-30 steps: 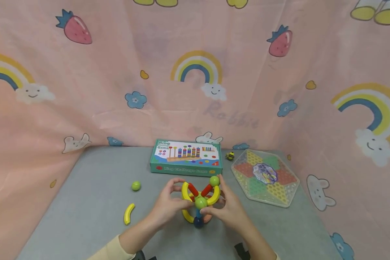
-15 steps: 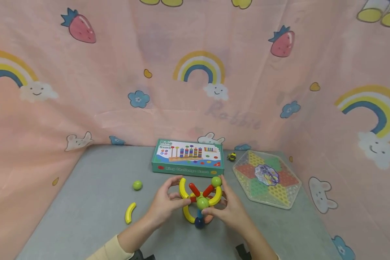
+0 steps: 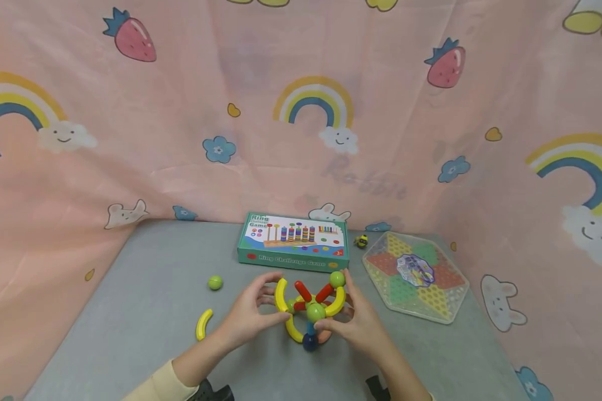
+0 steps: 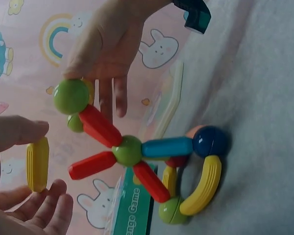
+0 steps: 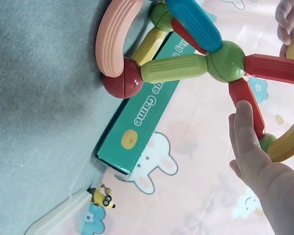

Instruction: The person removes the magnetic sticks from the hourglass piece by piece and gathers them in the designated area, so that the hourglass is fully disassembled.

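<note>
A magnetic ball-and-stick structure (image 3: 315,312) stands on the table between the hands, with green, red and dark blue balls joined by red, blue and yellow sticks. My left hand (image 3: 248,312) pinches a curved yellow stick (image 4: 37,164) between thumb and fingertips, left of the structure. In the left wrist view, a gap separates that stick from the free end of a red stick (image 4: 92,165). My right hand (image 3: 358,326) holds the structure's right side, its thumb at the front green ball and fingers around the back. In the right wrist view, its fingers lie along a red stick (image 5: 247,105).
Left on the table lie a loose green ball (image 3: 215,283) and another curved yellow stick (image 3: 204,324). Behind the structure is a green Ring Challenge Game box (image 3: 293,259). A small bee figure (image 3: 361,241) and a hexagonal game board (image 3: 401,298) sit to the right.
My left hand has drawn left a little with the curved yellow stick, away from the red stick's end. The right hand keeps its hold, and the head view has shifted slightly.
</note>
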{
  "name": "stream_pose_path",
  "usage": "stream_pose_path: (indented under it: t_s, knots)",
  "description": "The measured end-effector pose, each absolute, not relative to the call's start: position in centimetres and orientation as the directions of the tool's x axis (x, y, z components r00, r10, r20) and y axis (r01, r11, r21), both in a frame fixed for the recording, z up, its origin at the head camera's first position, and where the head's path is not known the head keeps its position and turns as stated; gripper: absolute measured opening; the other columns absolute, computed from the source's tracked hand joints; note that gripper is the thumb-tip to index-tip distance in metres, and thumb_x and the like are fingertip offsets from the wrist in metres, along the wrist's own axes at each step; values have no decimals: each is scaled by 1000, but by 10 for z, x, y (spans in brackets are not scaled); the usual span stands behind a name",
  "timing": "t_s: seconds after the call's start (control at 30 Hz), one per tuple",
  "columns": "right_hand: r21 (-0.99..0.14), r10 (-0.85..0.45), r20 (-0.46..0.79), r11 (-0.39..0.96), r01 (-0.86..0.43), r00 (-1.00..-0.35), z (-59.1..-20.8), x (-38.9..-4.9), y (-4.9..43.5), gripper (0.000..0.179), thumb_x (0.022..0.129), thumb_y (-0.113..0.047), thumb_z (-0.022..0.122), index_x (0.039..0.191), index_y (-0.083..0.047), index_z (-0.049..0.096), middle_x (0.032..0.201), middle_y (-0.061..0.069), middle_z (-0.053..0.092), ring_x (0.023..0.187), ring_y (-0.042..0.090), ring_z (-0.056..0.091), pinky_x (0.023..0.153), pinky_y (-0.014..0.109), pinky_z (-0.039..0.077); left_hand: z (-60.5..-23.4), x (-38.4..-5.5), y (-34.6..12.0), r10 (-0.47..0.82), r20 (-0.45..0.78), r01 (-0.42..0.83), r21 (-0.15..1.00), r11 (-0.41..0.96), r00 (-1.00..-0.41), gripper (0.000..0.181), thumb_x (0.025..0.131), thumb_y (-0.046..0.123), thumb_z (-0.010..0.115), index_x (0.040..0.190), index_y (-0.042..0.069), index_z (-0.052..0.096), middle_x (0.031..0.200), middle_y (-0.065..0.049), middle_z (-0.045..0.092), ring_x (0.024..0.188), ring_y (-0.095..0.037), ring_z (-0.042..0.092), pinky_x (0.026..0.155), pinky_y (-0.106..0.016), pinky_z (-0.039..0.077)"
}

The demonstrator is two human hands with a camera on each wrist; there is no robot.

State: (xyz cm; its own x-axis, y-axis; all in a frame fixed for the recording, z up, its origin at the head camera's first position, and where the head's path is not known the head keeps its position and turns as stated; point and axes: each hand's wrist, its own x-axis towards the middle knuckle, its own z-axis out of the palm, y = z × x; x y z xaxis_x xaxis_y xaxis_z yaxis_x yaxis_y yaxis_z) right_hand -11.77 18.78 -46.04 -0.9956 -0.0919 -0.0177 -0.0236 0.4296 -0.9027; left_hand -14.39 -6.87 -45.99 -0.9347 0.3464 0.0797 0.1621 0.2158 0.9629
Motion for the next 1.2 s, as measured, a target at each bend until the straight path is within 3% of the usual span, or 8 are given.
stream_pose_path:
  t_s: [0.3, 0.43, 0.63, 0.77, 0.93, 1.03, 1.2]
  knots:
    - [-895, -91, -15, 446, -27, -996, -460, -119, 189, 122, 72, -38, 90, 163, -15, 12, 164, 14, 30, 140, 39, 46, 103, 46, 50, -457, -149, -93, 401, 212, 378, 837, 396, -891, 71, 79, 32, 87, 143, 22, 57, 140, 4, 56, 119, -16, 53, 99, -45, 50]
    - [-894, -94, -15, 448, -29, -995, -459, -119, 188, 122, 72, -39, 90, 163, -14, 13, 163, 16, 30, 140, 40, 46, 102, 47, 51, -461, -152, -110, 392, 212, 393, 790, 471, -895, 71, 78, 37, 87, 141, 24, 58, 140, 5, 56, 119, -16, 54, 95, -39, 51]
    - [-895, -91, -25, 446, -18, -996, -461, -119, 188, 124, 71, -41, 91, 163, -13, 12, 163, 15, 31, 141, 40, 45, 103, 47, 49, -470, -152, -135, 380, 206, 395, 750, 531, -902, 70, 77, 37, 88, 139, 20, 60, 137, 2, 59, 110, -16, 55, 88, -34, 52]
    - [-897, -85, -34, 443, -7, -996, -462, -119, 189, 124, 71, -41, 91, 163, -15, 12, 164, 12, 30, 142, 39, 43, 104, 48, 49, -479, -151, -151, 380, 183, 385, 730, 565, -907, 72, 75, 33, 90, 139, 21, 60, 135, 2, 61, 113, -21, 57, 92, -45, 53]
    - [-890, -81, -36, 455, -5, -996, -463, -119, 189, 125, 71, -44, 90, 163, -15, 12, 164, 13, 30, 142, 40, 44, 103, 47, 50, -496, -153, -170, 393, 200, 425, 625, 654, -898, 73, 71, 23, 93, 136, 16, 62, 133, -2, 61, 126, -30, 52, 101, -60, 46]
    - [-884, -76, -40, 467, 0, -996, -462, -120, 189, 125, 70, -46, 90, 163, -16, 12, 163, 12, 31, 142, 39, 44, 103, 47, 50, -507, -154, -180, 410, 206, 451, 561, 695, -888, 73, 69, 21, 94, 134, 11, 63, 130, -5, 63, 125, -32, 51, 102, -62, 41]
    - [-876, -77, -40, 483, -3, -996, -461, -120, 186, 124, 71, -47, 89, 163, -14, 12, 164, 13, 29, 143, 40, 42, 104, 48, 49, -523, -155, -194, 420, 159, 432, 563, 705, -893, 72, 69, 24, 94, 133, 9, 64, 127, -1, 64, 122, -28, 53, 102, -60, 38]
